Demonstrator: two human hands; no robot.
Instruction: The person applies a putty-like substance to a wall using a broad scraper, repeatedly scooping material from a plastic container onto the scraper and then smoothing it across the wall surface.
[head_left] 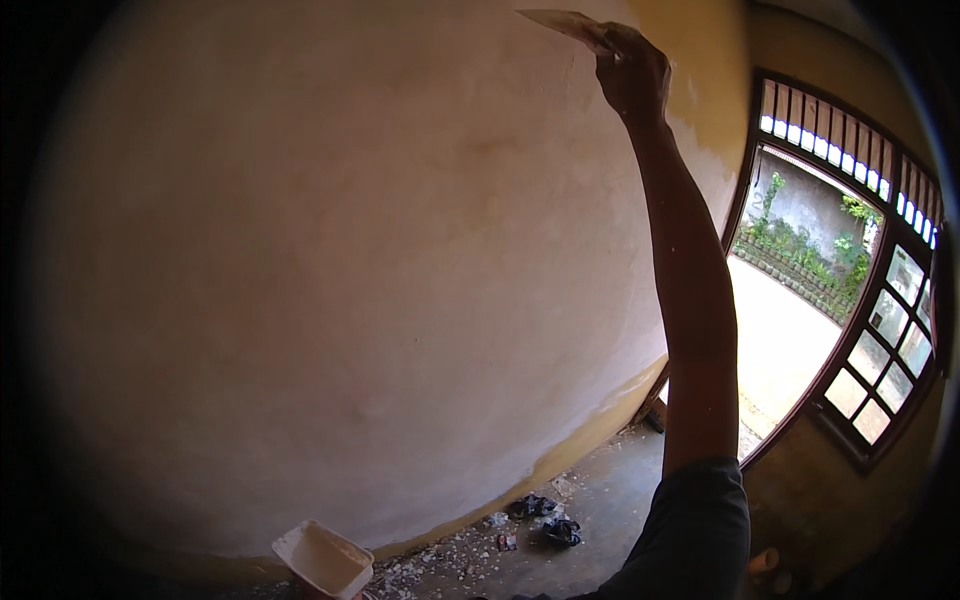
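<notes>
High up at the wall, my right hand [634, 72] is closed around a putty knife [562, 22]. The blade points left and lies at or very near the wall [380, 250], which is covered with pale, patchy filler; contact cannot be made out. Low in the picture is a tilted, light-coloured rectangular tub [335, 562] with whitish residue inside. Only a sliver of my left hand [317, 594] shows beneath the tub, holding it from below; most of that hand is out of the picture.
Yellow paint [695, 75] shows at the wall's right edge and along its foot. On the grey floor [610, 490] lie black plastic bags [562, 531], a small packet [507, 542] and white crumbs [430, 570]. An open doorway [790, 290] and a paned window [885, 345] are to the right.
</notes>
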